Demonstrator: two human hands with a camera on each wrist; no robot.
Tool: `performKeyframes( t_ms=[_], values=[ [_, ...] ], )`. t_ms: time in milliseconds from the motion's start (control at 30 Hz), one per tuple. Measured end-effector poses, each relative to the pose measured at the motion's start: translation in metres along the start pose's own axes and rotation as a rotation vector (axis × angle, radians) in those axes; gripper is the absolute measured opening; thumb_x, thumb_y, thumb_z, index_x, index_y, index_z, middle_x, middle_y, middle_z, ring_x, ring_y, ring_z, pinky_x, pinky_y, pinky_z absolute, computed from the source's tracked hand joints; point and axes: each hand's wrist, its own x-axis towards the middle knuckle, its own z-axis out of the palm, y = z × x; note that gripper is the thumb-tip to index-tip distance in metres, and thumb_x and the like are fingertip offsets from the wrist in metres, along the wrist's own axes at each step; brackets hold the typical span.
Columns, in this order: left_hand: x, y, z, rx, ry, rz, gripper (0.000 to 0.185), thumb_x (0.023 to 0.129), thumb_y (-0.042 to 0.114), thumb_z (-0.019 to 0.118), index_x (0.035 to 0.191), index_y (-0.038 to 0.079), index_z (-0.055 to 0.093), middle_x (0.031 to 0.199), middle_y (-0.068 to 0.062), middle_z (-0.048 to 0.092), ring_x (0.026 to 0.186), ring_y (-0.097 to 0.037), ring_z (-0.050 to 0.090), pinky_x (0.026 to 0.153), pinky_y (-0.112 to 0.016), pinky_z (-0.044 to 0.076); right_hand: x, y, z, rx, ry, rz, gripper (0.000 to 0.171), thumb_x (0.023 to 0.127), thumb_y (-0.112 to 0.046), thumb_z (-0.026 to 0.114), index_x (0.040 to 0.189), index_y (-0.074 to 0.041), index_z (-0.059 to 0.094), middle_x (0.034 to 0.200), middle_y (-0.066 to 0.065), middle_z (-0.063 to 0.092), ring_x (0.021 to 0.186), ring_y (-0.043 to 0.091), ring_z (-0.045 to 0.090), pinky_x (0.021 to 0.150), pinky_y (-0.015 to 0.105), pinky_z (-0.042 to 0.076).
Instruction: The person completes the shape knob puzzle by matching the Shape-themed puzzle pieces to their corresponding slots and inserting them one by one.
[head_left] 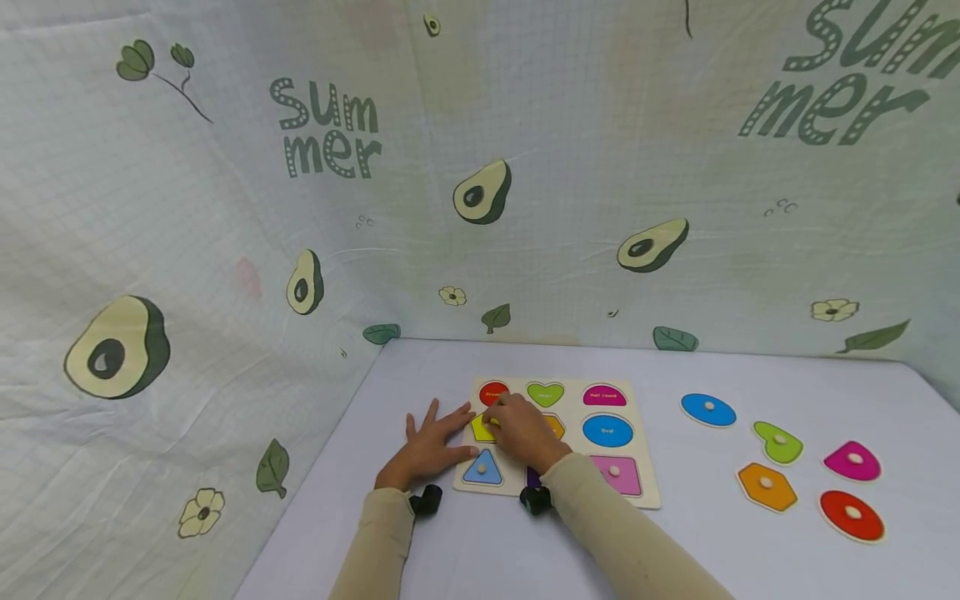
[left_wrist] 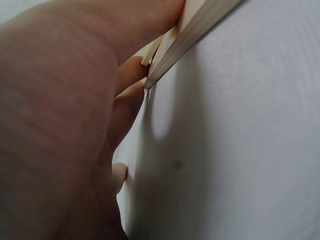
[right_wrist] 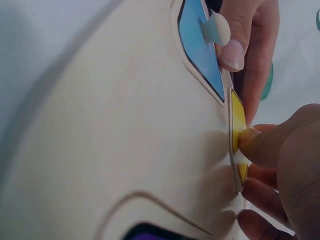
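Observation:
A wooden shape-puzzle board lies on the white table. My right hand pinches a yellow puzzle piece over the board's left middle slot; its knob is hidden by the fingers. The piece stands slightly proud of the board in the right wrist view. My left hand lies with fingers spread at the board's left edge, the thumb and fingertips right at that edge. A blue triangle piece with a knob sits in the board beside the left thumb. The pink piece is in the lower right slot.
Right of the board lie loose knobbed pieces: a blue oval, a green heart, an orange hexagon, a magenta half round and a red piece. A patterned cloth hangs behind the table.

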Motion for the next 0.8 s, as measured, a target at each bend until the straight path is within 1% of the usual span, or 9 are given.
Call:
performKeyframes(
  t_ms=[167,400,667,800],
  values=[
    [-0.0002,0.0003,0.0009,-0.003,-0.001,-0.003,0.073,0.087,0.056,0.070,0.151,0.030,0.048,0.160,0.009,0.034,0.152,-0.040,-0.002,0.108,-0.073,-0.016,0.0022,-0.0022,-0.0005,-0.035,-0.006,-0.018,0.017,0.094,-0.021,0.072,0.110,-0.016,0.077,0.116,0.001,0.070,0.111,0.024,0.061,0.101,0.038,0.050],
    [0.0005,-0.0001,0.0016,0.010,0.006,-0.001,0.072,0.087,0.055,0.070,0.151,0.030,0.048,0.160,0.009,0.035,0.152,-0.041,-0.001,0.108,-0.073,-0.014,0.0031,-0.0035,0.0011,-0.040,-0.013,0.023,0.020,0.094,-0.024,0.071,0.111,-0.015,0.076,0.114,0.000,0.071,0.109,0.022,0.061,0.100,0.037,0.050],
    [0.0016,-0.0003,0.0022,0.011,0.002,-0.005,0.072,0.087,0.055,0.069,0.151,0.030,0.047,0.160,0.010,0.034,0.152,-0.040,-0.001,0.108,-0.073,-0.015,0.0058,-0.0048,0.0029,-0.052,-0.005,0.044,0.018,0.093,-0.024,0.073,0.107,-0.014,0.077,0.101,-0.002,0.073,0.094,0.019,0.059,0.091,0.034,0.054],
    [0.0024,-0.0016,0.0022,0.005,0.001,-0.009,0.072,0.087,0.055,0.069,0.151,0.031,0.047,0.160,0.011,0.034,0.152,-0.040,-0.002,0.108,-0.072,-0.016,0.0074,-0.0061,0.0017,-0.056,-0.009,0.031,0.017,0.093,-0.023,0.072,0.106,-0.013,0.078,0.100,-0.002,0.074,0.092,0.019,0.059,0.090,0.033,0.054]
  ],
)
